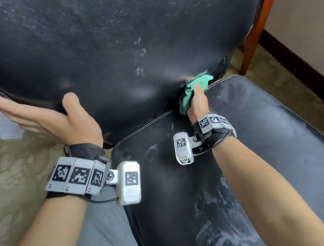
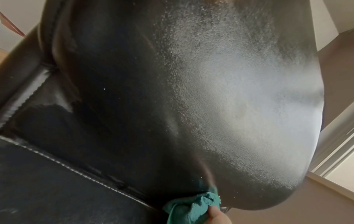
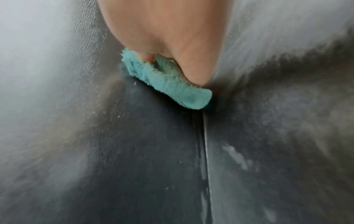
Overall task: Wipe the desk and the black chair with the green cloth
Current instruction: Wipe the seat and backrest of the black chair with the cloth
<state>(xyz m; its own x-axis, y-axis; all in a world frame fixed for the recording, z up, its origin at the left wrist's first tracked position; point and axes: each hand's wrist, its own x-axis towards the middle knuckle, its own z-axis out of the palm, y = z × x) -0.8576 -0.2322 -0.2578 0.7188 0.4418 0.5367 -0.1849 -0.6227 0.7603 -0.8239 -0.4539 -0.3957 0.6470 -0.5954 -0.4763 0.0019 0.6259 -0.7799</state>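
Right hand (image 1: pixel 196 101): gripping the bunched green cloth (image 1: pixel 192 92), pushing it into the crease where backrest meets seat.
Left hand (image 1: pixel 47 118): flat, fingers straight, held off the chair's left edge, holding nothing.
Black chair (image 1: pixel 105 40): leather backrest and seat streaked with pale smears.
Floor: patterned carpet (image 1: pixel 7 178) under the chair.
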